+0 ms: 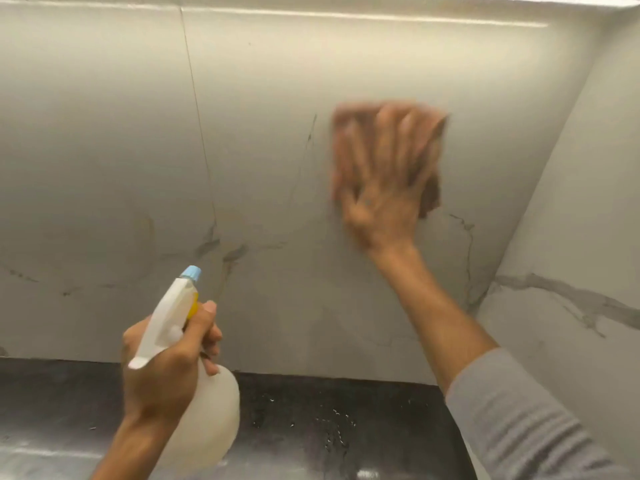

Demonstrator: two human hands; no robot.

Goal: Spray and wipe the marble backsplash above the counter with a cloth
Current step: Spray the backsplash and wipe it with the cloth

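Pale marble backsplash (pixel 270 140) filled most of the view, off-white with thin grey veins, a fine vertical seam running down its left part, and a bright strip of light reflected along its top edge. It met a second veined marble wall (pixel 571 271) at a corner on the right.

Against the backsplash, right of centre and fairly high up, lay the cloth (pixel 433 188), brownish and blurred, its edges showing above and to the right of the fingers. The right hand (pixel 381 174) was pressed flat over it with fingers spread wide, palm toward the wall, pinning the cloth to the marble rather than gripping it. A grey ribbed sleeve (pixel 519 417) covered the forearm behind it.

Lower left, well apart from the cloth, the left hand (pixel 166 368) was wrapped around the neck of a spray bottle (pixel 211 420), a translucent white body with a white trigger head, a yellow trigger and a light blue nozzle pointing up toward the wall. One finger rested on the trigger.

Below, a dark counter (pixel 329 410) ran along the foot of the backsplash, flecked with small droplets.
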